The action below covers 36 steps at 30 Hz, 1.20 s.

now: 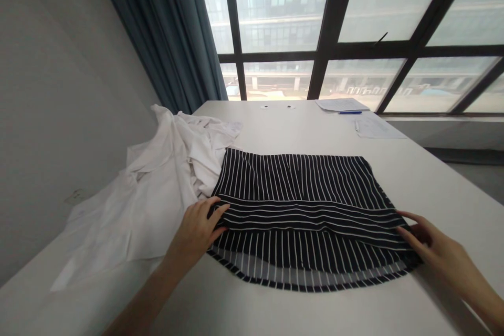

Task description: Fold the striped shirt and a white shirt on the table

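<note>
Wall: A pale wall (51,89) is filling the far left, a socket plate (74,197) showing dimly low on it.
White fabric: A crumpled white cloth heap (157,194) is lying on the left part of the white table (268,128).
Curtain: A blue curtain (169,26) is hanging in folds behind the heap.
Left hand: The left hand (199,223) is touching the left edge of a black garment with white stripes (268,176), thumb and forefinger parting over the cloth; whether they are pinching it, I cannot tell.
Striped garment: It is lying flat in the middle of the table, just beside the heap, its upper part showing lengthwise stripes.
Band: A strip of crosswise stripes (299,213) is running over the garment from hand to hand, wrinkling slightly.
Hem: A curved, sheer hem (307,275) is facing the wearer.
Papers: Sheets (340,104) are resting near the far edge, a blue pen (350,113) lying by them; another sheet (380,128) is lying nearer.
Window: A dark-framed window (283,16) is rising behind the table.
Right hand: The right hand (437,244) is touching the garment's right edge, fingers curling, thumb and forefinger parting; its grip I cannot tell.
</note>
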Motion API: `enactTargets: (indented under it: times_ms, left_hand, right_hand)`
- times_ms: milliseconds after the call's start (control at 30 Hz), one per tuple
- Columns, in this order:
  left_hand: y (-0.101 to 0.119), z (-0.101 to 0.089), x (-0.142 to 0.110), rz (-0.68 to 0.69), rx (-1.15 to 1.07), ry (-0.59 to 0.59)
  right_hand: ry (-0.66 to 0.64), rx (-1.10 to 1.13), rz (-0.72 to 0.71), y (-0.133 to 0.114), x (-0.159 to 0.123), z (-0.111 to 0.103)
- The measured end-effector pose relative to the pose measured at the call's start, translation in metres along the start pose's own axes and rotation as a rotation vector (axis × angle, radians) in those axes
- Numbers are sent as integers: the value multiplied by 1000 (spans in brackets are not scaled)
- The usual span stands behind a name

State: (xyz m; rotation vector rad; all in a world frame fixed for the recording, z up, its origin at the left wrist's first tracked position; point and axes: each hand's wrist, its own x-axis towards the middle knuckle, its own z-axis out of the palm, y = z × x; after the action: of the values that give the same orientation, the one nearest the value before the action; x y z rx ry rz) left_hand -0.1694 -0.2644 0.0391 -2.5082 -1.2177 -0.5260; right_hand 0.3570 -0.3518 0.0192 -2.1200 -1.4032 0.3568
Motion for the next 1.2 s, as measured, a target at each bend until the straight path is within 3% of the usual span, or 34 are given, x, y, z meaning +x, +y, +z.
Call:
enactTargets:
  times_ms: [167,300,367,533,633,733,867,1033,1200]
  left_hand:
    - [1,2,-4,20,-25,113]
    - [4,0,-6,-106,-240,155]
    - [10,-3,-4,-274,-448,147]
    - [26,-17,6,-843,-1149,152]
    - [33,-26,9,-992,-1332,185]
    - [38,-25,5,-986,-1362,104]
    - [43,-16,-1,-899,-1214,-11]
    - [38,-19,-3,-882,-1182,59]
    - [20,-39,-4,-916,-1144,80]
  right_hand:
    - [35,64,51,-11,-6,-3]
    - [60,129,91,-19,-9,-6]
    - [31,165,144,-19,-9,-6]
    - [-16,241,168,-12,-5,-4]
    - [-18,260,157,-10,-5,-4]
    - [-20,274,158,-9,-5,-4]
    - [-18,219,136,-8,-5,-2]
    - [-36,245,171,-11,-5,-8]
    - [-1,339,127,-4,-2,-21]
